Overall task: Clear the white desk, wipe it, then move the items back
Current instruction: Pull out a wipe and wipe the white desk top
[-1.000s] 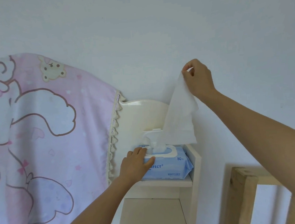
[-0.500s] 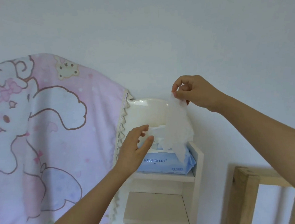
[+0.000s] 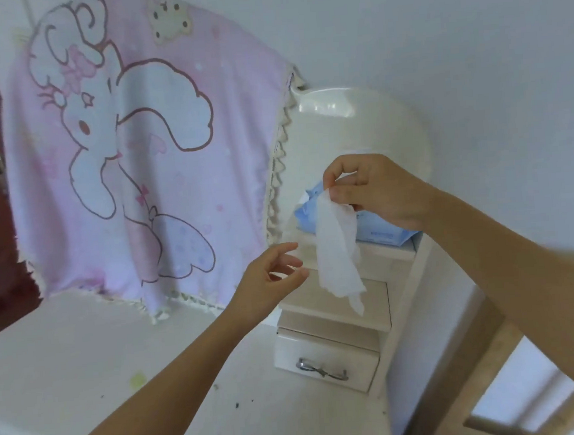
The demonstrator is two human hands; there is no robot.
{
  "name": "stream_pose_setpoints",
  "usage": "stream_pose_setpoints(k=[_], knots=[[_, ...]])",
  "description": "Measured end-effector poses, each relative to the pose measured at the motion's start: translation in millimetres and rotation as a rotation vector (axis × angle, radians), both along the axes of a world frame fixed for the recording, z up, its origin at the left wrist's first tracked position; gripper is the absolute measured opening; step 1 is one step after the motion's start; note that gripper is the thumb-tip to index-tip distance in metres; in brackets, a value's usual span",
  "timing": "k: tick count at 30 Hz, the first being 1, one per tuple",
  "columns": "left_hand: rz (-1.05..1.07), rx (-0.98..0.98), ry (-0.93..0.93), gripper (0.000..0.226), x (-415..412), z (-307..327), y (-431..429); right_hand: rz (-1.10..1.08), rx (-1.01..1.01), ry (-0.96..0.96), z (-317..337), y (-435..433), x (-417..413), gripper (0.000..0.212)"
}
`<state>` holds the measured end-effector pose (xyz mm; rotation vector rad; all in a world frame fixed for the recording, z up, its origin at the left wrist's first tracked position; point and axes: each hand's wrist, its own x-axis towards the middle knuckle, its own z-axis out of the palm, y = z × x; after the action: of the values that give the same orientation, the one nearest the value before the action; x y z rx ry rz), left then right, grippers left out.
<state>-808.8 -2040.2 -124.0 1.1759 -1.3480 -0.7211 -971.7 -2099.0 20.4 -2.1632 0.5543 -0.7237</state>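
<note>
One limp, crumpled white wipe (image 3: 336,247).

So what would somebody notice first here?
Probably the big pink cloth with a cartoon bunny, hanging at the left behind the desk. Next, the white wipe dangling in the middle, pinched by the right hand, with the open left hand beside it.

Wipes pack (image 3: 306,215) half hidden behind right hand (image 3: 376,186) & wet wipe (image 3: 336,254); label txt too blurry.

Glossy cream shelf unit (image 3: 357,122), matt cloth hanging (image 3: 141,132).
</note>
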Motion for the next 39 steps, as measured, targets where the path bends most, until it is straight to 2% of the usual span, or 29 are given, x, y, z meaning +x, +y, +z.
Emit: stream_pose_setpoints(k=[3,6,10,14,17,20,25,30,34,39], knots=[[0.033,0.04,-0.023,0.04,4.3,-18.1,17.3,0.048,0.075,0.011,-22.4,6.5,10.0,0.029],[-0.008,0.081,0.025,0.036,10.8,-35.1,42.6,0.045,0.113,0.001,-39.7,14.4,16.7,0.027],[-0.155,0.304,0.045,0.027,19.6,-49.8,72.9,0.023,0.163,0.026,-64.5,33.7,19.4,0.026],[-0.252,0.331,0.249,0.03,24.1,-64.5,96.9,-0.025,0.211,0.047,-83.6,55.6,21.9,0.025],[-0.256,0.342,0.273,0.02,27.0,-69.9,121.5,-0.101,0.246,0.023,-97.0,73.6,21.3,0.026],[-0.147,0.335,0.223,0.007,32.4,-79.4,144.6,-0.194,0.266,0.038,-119.5,93.1,13.0,0.024],[-0.03,0.339,0.183,0.012,37.3,-101.4,180.9,-0.352,0.41,0.011,-173.6,129.2,-8.6,0.021],[0.005,0.342,0.014,0.018,33.0,-126.3,204.9,-0.441,0.592,0.02,-225.1,163.2,-26.2,0.025],[-0.032,0.351,-0.168,0.014,26.6,-142.7,214.7,-0.346,0.656,0.067,-250.6,185.9,-22.6,0.038],[-0.028,0.363,-0.252,0.009,13.7,-156.3,215.1,-0.237,0.654,0.218,-286.7,205.8,-6.0,0.024]])
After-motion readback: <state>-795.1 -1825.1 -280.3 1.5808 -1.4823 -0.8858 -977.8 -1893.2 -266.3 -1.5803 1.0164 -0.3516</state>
